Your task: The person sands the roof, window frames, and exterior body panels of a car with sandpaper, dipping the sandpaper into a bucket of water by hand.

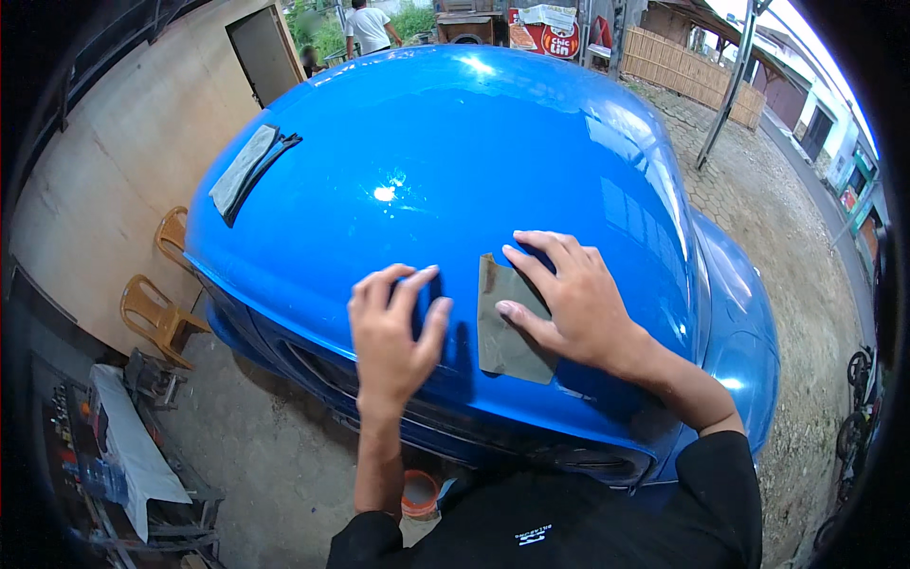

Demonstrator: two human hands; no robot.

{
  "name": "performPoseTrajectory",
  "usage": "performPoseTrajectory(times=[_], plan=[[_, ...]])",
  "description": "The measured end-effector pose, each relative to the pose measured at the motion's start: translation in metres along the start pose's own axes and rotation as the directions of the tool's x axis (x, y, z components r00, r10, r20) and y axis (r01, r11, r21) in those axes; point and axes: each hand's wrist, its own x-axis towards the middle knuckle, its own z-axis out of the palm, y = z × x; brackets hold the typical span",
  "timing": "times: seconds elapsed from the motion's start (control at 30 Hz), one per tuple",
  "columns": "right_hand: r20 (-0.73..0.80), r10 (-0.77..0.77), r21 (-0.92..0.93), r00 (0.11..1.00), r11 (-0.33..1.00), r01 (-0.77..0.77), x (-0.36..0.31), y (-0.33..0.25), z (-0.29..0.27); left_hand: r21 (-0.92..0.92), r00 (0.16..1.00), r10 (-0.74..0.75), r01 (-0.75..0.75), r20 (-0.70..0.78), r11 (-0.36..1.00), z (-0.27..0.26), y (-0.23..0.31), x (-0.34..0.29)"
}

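A glossy blue car roof (455, 161) fills the middle of the view, with wet-looking patches and drops on it. On its near part lies a flat grey-olive sheet, likely sandpaper (515, 356), its upper left corner browned and uneven. My right hand (573, 308) is over the sheet's right side, fingers apart and bent, thumb over the sheet; whether it presses down I cannot tell. Left of the sheet, my left hand (393, 332) hovers at the roof with bent, parted fingers and nothing in them. A folded grey cloth with black edging (248, 173) rests at the roof's left.
Brown plastic chairs (156, 313) stand by the wall at left. A cluttered bench with a pale sheet (137, 455) is at lower left. An orange bucket (420, 495) sits on the ground below my left forearm. Beyond the car a person (370, 28) stands. A post (730, 95) rises at right.
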Motion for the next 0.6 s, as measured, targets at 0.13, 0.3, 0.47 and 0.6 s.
performPoseTrajectory(times=[0.13,0.3,0.47,0.6], plan=[[0.002,-0.064,0.039,0.998,0.997,0.064,0.01,0.001,-0.005,-0.005,0.992,0.077,-0.076,0.096,0.997,0.003,0.019,0.014],[0.199,0.071,0.312,0.977,0.941,-0.132,0.021,-0.006,-0.005,0.031,0.948,0.252,-0.263,0.196,0.964,0.009,0.015,0.035],[0.303,0.069,0.539,0.951,0.81,-0.23,0.025,0.004,-0.015,-0.203,0.922,0.305,-0.259,0.239,0.944,0.005,0.011,0.051],[0.059,-0.055,0.501,0.997,0.865,0.018,0.024,0.015,-0.017,-0.511,0.873,0.397,-0.213,0.284,0.833,-0.006,0.011,0.067]])
